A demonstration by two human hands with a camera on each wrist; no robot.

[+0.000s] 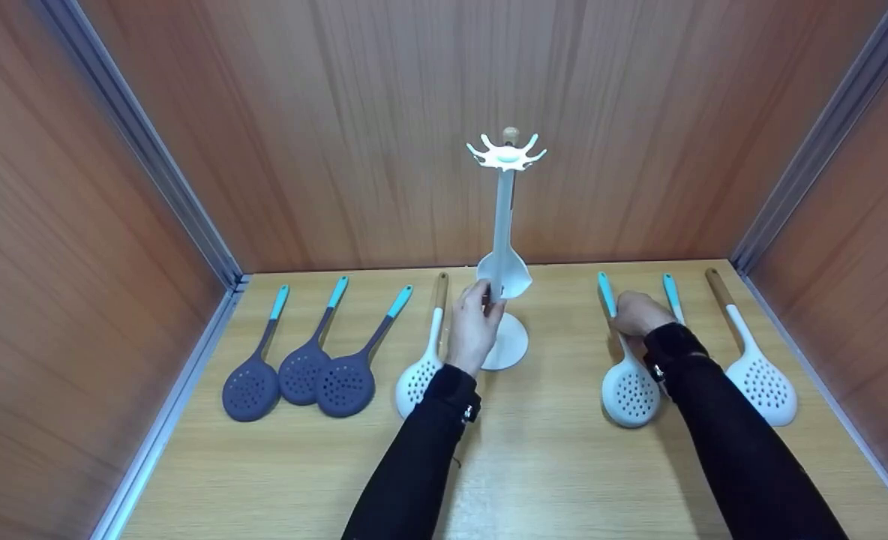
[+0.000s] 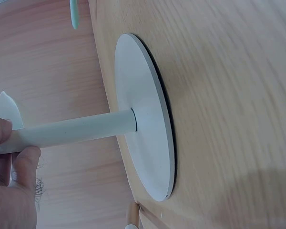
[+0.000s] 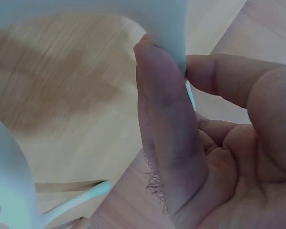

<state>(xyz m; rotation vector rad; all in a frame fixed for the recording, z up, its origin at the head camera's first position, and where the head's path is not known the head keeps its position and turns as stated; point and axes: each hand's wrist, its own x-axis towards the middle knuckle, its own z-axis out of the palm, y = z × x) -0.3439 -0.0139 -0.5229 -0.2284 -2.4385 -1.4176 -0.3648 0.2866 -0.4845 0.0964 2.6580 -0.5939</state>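
Observation:
Near the back wall stands a white utensil stand (image 1: 502,217) with a hooked top and a round base (image 2: 143,119). My left hand (image 1: 474,326) grips its pole low down, thumb and fingers around it. A pale ladle (image 1: 517,276) hangs on the stand, its bowl just above that hand. Over on the right, my right hand (image 1: 639,313) pinches a white skimmer (image 1: 630,394) with a turquoise handle by its neck. In the right wrist view, thumb and fingers (image 3: 167,105) press on the pale neck from both sides.
Three dark skimmers (image 1: 251,388) with turquoise handles lie at left, two overlapping. A white skimmer (image 1: 416,379) with a wooden handle lies beside my left hand. Another turquoise-handled utensil (image 1: 673,298) is partly behind my right arm; a wooden-handled white turner (image 1: 763,386) lies near the right wall.

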